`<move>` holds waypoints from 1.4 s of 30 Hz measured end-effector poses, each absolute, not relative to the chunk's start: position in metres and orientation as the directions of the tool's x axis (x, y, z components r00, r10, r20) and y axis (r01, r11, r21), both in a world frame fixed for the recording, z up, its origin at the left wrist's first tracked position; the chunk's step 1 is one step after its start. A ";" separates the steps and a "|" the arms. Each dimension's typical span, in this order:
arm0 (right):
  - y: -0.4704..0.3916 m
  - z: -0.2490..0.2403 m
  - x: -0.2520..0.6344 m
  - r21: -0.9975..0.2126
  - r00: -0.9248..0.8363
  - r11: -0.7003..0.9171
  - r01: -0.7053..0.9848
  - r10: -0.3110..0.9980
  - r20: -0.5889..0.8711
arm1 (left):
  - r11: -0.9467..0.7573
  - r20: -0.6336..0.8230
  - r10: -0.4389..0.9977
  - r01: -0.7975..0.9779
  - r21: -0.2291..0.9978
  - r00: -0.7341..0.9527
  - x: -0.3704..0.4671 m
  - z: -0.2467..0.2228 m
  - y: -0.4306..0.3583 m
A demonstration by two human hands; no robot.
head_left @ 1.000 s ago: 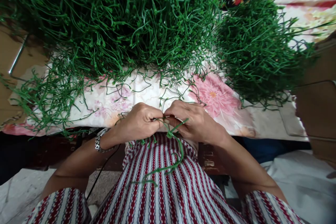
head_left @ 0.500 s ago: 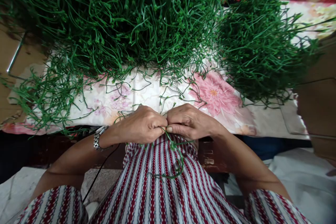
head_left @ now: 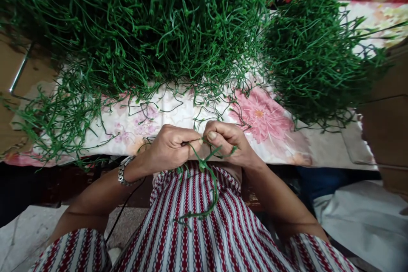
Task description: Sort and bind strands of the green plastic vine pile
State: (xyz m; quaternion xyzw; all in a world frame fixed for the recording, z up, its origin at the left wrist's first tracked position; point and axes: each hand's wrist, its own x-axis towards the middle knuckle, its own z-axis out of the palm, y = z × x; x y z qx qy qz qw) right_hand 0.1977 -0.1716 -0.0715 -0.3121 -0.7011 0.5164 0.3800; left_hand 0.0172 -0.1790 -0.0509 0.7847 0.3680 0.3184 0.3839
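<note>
Close together at the table's near edge, my left hand (head_left: 172, 146) and my right hand (head_left: 228, 142) are both closed in a pinch. A thin branching green stem (head_left: 214, 193), plastic-looking, hangs from between them over the striped clothing. Its upper end is gripped by the left thumb and forefinger. At the right fingers, curled with the thumb on top, another piece of green stem shows. Exactly how the pieces join is hidden by the fingertips. Just beyond the hands, loose stems lie on the floral cloth (head_left: 178, 112).
A big heap of green stems (head_left: 153, 29) covers the far side, with a second pile (head_left: 321, 59) at right and a smaller scatter (head_left: 63, 119) at left. Cardboard (head_left: 387, 136) stands on the right. A metal rod (head_left: 21, 68) shows at left.
My hands have shifted slightly away from my body, and the right thumb has lifted and curled back. The hanging stem has swung a little, its fork now showing below the fingers.
</note>
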 end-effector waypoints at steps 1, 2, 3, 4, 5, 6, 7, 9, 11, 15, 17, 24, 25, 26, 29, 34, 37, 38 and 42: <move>-0.171 -0.068 0.199 -0.948 -0.539 0.298 0.109 0.819 0.196 | -0.470 0.241 0.821 0.373 0.800 0.518 0.017 -0.052 -0.178; -0.171 -0.065 0.200 -0.934 -0.554 0.318 0.166 0.813 0.178 | -0.508 0.266 0.816 0.417 0.754 0.512 0.017 -0.053 -0.178; -0.171 -0.063 0.202 -0.920 -0.565 0.328 0.215 0.810 0.156 | -0.543 0.285 0.807 0.460 0.703 0.517 0.018 -0.054 -0.178; -0.171 -0.062 0.203 -0.909 -0.571 0.328 0.258 0.810 0.131 | -0.574 0.297 0.794 0.495 0.653 0.530 0.018 -0.055 -0.178; -0.171 -0.061 0.205 -0.902 -0.576 0.321 0.290 0.811 0.103 | -0.600 0.299 0.780 0.520 0.608 0.550 0.019 -0.056 -0.178; -0.171 -0.061 0.206 -0.897 -0.587 0.309 0.315 0.807 0.072 | -0.624 0.294 0.761 0.530 0.574 0.578 0.019 -0.057 -0.178; -0.171 -0.061 0.208 -0.897 -0.609 0.295 0.330 0.792 0.037 | -0.649 0.285 0.736 0.523 0.552 0.613 0.019 -0.057 -0.178; -0.172 -0.062 0.212 -0.919 -0.673 0.248 0.306 0.739 -0.025 | -0.694 0.276 0.675 0.462 0.552 0.685 0.020 -0.056 -0.179; -0.175 -0.062 0.213 -0.971 -0.733 0.147 0.186 0.679 -0.037 | -0.718 0.292 0.613 0.363 0.594 0.734 0.020 -0.053 -0.179; -0.184 -0.068 0.206 -0.977 -0.681 -0.135 -0.168 0.732 0.017 | -0.725 0.440 0.589 0.203 0.658 0.677 0.024 -0.045 -0.179; -0.189 -0.074 0.197 -0.916 -0.600 -0.245 -0.319 0.800 -0.005 | -0.729 0.510 0.615 0.186 0.659 0.601 0.028 -0.043 -0.179; -0.197 -0.080 0.179 -0.647 -0.551 -0.472 -0.598 0.829 -0.094 | -0.694 0.526 0.661 0.169 0.700 0.535 0.033 -0.042 -0.180; -0.198 -0.078 0.179 -0.619 -0.562 -0.492 -0.612 0.821 -0.097 | -0.679 0.512 0.665 0.155 0.717 0.543 0.033 -0.042 -0.180; -0.199 -0.076 0.179 -0.594 -0.576 -0.508 -0.624 0.813 -0.090 | -0.664 0.499 0.666 0.137 0.735 0.554 0.032 -0.041 -0.181; -0.203 -0.072 0.180 -0.550 -0.612 -0.541 -0.636 0.788 -0.067 | -0.625 0.479 0.652 0.059 0.779 0.587 0.030 -0.039 -0.182; -0.197 -0.073 0.189 -0.666 -0.539 -0.457 -0.589 0.837 -0.097 | -0.489 0.324 0.750 0.153 0.859 0.577 0.032 -0.042 -0.177; -0.186 -0.073 0.201 -0.837 -0.383 -0.287 -0.467 0.918 -0.101 | -0.246 0.109 0.848 0.205 0.947 0.518 0.038 -0.046 -0.171; -0.182 -0.072 0.204 -0.882 -0.355 -0.242 -0.404 0.930 -0.093 | -0.179 0.068 0.862 0.177 0.968 0.502 0.040 -0.047 -0.170; -0.174 -0.068 0.208 -0.975 -0.301 -0.082 -0.208 0.953 -0.016 | -0.069 0.053 0.947 0.042 0.997 0.316 0.049 -0.049 -0.167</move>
